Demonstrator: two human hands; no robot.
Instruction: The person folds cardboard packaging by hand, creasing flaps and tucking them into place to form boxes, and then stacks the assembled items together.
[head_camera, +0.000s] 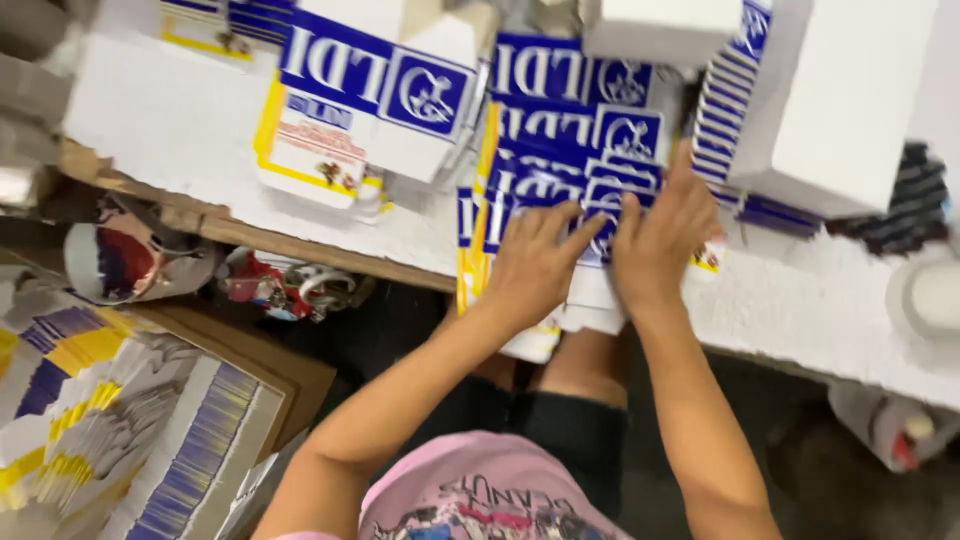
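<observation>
Both my hands press flat on a fanned stack of flattened blue, white and yellow cardboard cartons (560, 150) lying at the near edge of a white table (800, 300). My left hand (535, 262) rests on the stack's near left part, fingers spread forward. My right hand (660, 240) lies beside it on the stack's right part, fingers also spread. The two hands almost touch. A few cartons hang over the table edge under my hands.
An assembled carton (370, 95) lies on the table at the left. White boxes (840, 100) stand at the back right, a tape roll (925, 295) at the right edge. On the floor at the left, piles of flat cartons (110, 430) sit on brown cardboard.
</observation>
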